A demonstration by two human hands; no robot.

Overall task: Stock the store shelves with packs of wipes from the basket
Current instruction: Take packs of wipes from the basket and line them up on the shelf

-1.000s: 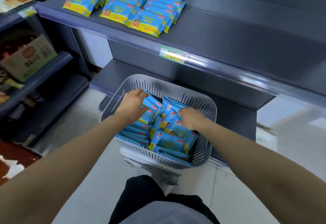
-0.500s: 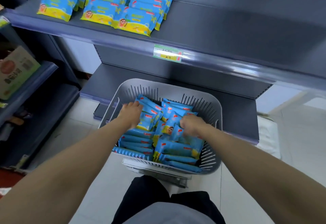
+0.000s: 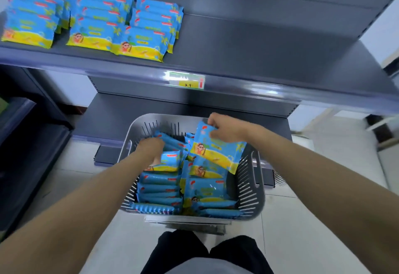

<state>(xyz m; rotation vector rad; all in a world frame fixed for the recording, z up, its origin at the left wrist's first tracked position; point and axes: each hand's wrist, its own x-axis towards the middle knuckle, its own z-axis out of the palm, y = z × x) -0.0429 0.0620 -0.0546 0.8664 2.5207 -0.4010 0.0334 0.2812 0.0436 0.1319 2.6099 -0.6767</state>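
A grey slotted basket [image 3: 254, 178] stands on the floor below me, filled with several blue and yellow packs of wipes [image 3: 160, 189]. My right hand [image 3: 226, 130] grips one pack of wipes [image 3: 218, 151] by its top edge and holds it above the basket's right half. My left hand [image 3: 151, 150] reaches down into the left half, fingers curled round another pack [image 3: 169, 162] that still sits among the others. Several packs [image 3: 90, 23] lie in three rows on the left part of the dark grey shelf [image 3: 259, 45].
The right part of the shelf is bare metal. A price tag [image 3: 186, 80] sits on its front rail. A lower shelf [image 3: 121, 118] lies behind the basket. Dark shelving [image 3: 26, 144] stands at the left, and pale floor tiles [image 3: 302, 230] surround the basket.
My right hand has lifted one pack up and out of the pile, toward the back right of the basket. My left hand stayed low among the packs. My view tilted upward toward the shelf.
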